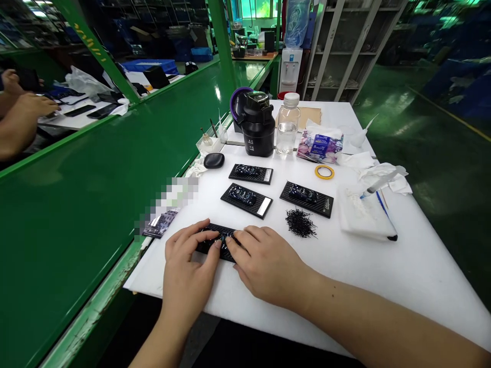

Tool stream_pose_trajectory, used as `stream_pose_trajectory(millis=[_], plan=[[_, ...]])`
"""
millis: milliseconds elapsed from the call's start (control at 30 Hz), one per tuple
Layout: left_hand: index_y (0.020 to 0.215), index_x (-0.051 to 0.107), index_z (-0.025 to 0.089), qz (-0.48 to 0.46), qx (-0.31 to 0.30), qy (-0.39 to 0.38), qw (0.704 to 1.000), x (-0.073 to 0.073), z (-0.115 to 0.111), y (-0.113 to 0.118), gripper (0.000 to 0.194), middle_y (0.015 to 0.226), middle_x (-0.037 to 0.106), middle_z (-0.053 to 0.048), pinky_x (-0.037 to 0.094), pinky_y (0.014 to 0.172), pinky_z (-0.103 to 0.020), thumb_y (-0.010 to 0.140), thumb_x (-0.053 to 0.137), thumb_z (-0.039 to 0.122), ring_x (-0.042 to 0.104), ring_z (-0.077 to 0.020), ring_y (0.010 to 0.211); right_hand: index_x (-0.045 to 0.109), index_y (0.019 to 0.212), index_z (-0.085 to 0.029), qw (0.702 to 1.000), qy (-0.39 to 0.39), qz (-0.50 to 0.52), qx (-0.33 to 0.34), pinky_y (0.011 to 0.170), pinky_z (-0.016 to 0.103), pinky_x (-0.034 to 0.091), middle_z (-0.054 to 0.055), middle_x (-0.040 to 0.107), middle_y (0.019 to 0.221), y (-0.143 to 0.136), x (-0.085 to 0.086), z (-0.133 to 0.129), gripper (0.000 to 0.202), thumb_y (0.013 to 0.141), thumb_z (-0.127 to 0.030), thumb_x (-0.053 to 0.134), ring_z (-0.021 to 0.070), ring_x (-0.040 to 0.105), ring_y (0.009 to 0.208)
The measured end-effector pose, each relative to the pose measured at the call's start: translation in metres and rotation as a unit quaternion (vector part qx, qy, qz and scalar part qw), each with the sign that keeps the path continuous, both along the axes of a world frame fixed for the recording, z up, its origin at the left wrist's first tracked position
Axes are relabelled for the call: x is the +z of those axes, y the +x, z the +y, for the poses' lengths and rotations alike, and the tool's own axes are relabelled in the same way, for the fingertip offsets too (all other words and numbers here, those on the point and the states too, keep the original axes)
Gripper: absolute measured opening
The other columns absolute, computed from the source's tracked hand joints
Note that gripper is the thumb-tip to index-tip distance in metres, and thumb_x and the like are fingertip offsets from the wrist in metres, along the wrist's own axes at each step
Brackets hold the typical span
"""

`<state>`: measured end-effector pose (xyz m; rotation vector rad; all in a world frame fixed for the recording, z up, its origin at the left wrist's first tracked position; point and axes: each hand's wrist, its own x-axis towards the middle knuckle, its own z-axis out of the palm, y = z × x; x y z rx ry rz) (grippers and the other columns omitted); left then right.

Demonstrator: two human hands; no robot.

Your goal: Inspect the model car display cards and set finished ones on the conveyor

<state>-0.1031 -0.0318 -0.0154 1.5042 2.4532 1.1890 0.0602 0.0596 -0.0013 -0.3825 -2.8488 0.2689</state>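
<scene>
At the table's near edge lies a black carbon-patterned base plate (227, 256) with a small dark model car (223, 237) on it, mostly covered by fingers. My left hand (191, 254) grips the car's left side between thumb and fingers. From the right, my right hand (264, 263) is closed with its fingertips on the same car. Beyond them rest similar plates bearing dark blue model cars: one (245, 197) with a white label, another (251, 174) farther back, and a third (307, 198) to the right. A pile of tiny black parts (300, 223) lies near that third plate.
A syringe (383, 181) lies across a white pad (362, 217) at the right. Yellow tape (324, 172), a tissue pack (319, 145), a water bottle (288, 125) and a black jug (258, 128) stand farther back. Left, a green partition (115, 168) separates another person's hands (32, 105).
</scene>
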Motion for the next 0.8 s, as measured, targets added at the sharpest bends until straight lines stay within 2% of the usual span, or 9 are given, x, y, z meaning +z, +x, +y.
stream_pose_trajectory(millis=[367, 600, 800], plan=[[0.095, 0.069, 0.028, -0.045, 0.020, -0.019, 0.999, 0.001, 0.004, -0.002, 0.018, 0.125, 0.067, -0.003, 0.040, 0.109, -0.052, 0.083, 0.065, 0.040, 0.051, -0.0294, 0.123, 0.050, 0.140, -0.003, 0.999, 0.046, 0.007, -0.002, 0.086, 0.047, 0.049, 0.019, 0.058, 0.128, -0.002, -0.003, -0.004, 0.044, 0.098, -0.014, 0.042, 0.0329, 0.051, 0.112], [0.098, 0.068, 0.027, -0.066, 0.028, -0.032, 0.997, 0.005, 0.005, -0.004, 0.023, 0.130, 0.063, -0.004, 0.039, 0.111, -0.053, 0.081, 0.065, 0.042, 0.053, -0.0296, 0.125, 0.050, 0.139, -0.003, 0.999, 0.039, 0.004, -0.006, 0.080, 0.046, 0.049, 0.018, 0.059, 0.120, -0.003, -0.002, -0.004, 0.045, 0.096, -0.014, 0.044, 0.0317, 0.052, 0.104], [0.102, 0.066, 0.028, -0.090, 0.044, -0.056, 0.993, 0.007, 0.006, -0.006, 0.030, 0.133, 0.060, -0.004, 0.036, 0.114, -0.054, 0.078, 0.066, 0.046, 0.052, -0.0307, 0.128, 0.050, 0.139, -0.005, 0.999, 0.009, -0.024, -0.031, 0.074, 0.044, 0.049, 0.015, 0.059, 0.116, -0.005, 0.008, -0.008, 0.047, 0.093, -0.011, 0.047, 0.0300, 0.052, 0.099]])
